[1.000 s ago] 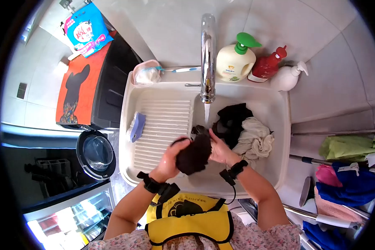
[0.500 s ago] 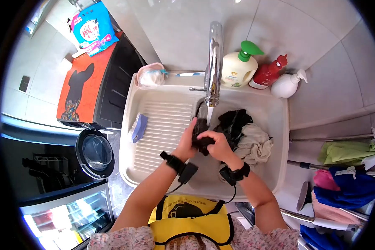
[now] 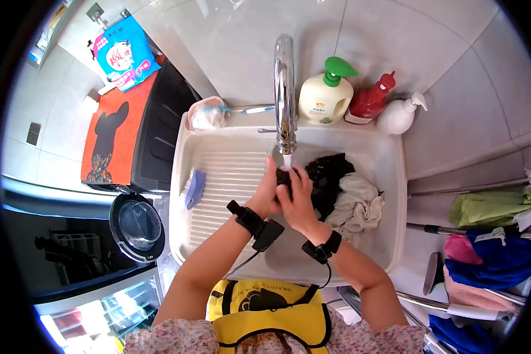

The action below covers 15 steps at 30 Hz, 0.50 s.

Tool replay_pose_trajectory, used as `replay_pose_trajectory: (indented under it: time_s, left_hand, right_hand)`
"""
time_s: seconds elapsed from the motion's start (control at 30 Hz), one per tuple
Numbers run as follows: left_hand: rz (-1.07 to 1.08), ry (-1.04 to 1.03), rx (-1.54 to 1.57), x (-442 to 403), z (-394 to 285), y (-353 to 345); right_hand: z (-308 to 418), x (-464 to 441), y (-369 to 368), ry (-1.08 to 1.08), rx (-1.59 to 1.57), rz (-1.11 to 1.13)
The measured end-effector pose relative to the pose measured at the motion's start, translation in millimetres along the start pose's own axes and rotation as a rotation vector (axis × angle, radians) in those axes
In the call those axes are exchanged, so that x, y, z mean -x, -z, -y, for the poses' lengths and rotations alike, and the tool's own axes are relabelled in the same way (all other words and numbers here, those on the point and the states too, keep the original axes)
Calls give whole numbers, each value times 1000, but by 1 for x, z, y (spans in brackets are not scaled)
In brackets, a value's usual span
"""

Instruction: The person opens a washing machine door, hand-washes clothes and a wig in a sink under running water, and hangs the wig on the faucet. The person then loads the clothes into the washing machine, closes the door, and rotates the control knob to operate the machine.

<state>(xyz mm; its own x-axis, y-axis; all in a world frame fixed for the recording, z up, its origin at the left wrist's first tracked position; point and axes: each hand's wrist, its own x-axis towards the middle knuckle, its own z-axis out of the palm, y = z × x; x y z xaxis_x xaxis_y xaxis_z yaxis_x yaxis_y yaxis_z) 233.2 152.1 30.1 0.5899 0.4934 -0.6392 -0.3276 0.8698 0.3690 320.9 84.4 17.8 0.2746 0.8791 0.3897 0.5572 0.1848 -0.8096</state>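
Water runs from the chrome faucet (image 3: 285,100) onto a dark wet cloth (image 3: 284,176), bunched up between my two hands over the sink (image 3: 180,230). My left hand (image 3: 268,190) grips it from the left side, thumb side up. From the right, my right hand (image 3: 298,199) has its fingers wrapped over the cloth, hiding most of it. Just right of my hands a black cloth (image 3: 326,180) lies in the basin, and a pale beige cloth (image 3: 357,203) rests against it.
A blue brush (image 3: 194,189) lies on the ribbed washboard. Behind the sink stand a cream bottle (image 3: 324,100), a red bottle (image 3: 369,103) and a white bottle (image 3: 397,117). A pink dish (image 3: 206,115) sits at the back left corner. Clothes hang on rails at right.
The dark cloth, spread larger a second ago, is now squeezed into a small bunch under the water. Both hands have come together around it and moved up toward the faucet.
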Motion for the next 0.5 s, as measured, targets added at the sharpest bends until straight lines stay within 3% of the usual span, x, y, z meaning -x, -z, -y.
replay_pose_trajectory:
  time_s: [0.07,0.2,0.3,0.33,0.4,0.5]
  left_hand:
    - [-28,-6,-23,1,0,-3]
    - [-201,-84,-153,14,4,-22]
    - [-292,-324,-198,4,10,-26]
    - [-392,-373,-307,5,11,-27]
    - [-385,-527,-811,8,11,-21]
    - [-361,-646,-1102,2,14,-2]
  right_hand:
    - [5,-7,4,87,101,16]
    - [-6,-19,8,-43,-181,156]
    - [-7,-31,6,-140,-248,120]
    - [-10,-34,6,-136,-238,107]
    - [-9,-37,7,-143,-287,42]
    - [-24,-25,2,-248,-348,76]
